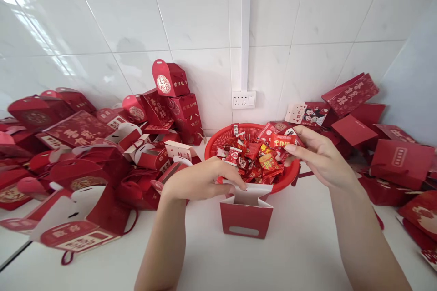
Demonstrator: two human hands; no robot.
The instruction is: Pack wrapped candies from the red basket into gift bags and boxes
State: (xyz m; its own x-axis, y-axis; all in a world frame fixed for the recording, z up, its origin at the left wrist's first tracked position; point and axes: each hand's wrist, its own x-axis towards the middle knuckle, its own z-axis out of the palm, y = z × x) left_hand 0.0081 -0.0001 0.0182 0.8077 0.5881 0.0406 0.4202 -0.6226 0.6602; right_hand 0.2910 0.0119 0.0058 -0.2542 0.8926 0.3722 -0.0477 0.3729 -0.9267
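Observation:
A small red gift box (246, 218) stands upright on the white table with its top unfolded. My left hand (208, 177) pinches the upper left edge of that box between thumb and fingers. Behind it sits a red plastic basket (218, 135) filled with wrapped candies (251, 152), mostly red with some yellow and white. Over the basket's right side, my right hand (316, 152) is closed on a red candy packet (283, 141) with yellow print. The fingers on the packet's far side are partly hidden.
Many red gift boxes (78, 129) are heaped at the left, with a stack (184, 109) against the tiled wall. More red boxes (403, 161) lie piled at the right. A wall socket (243, 99) is above the basket.

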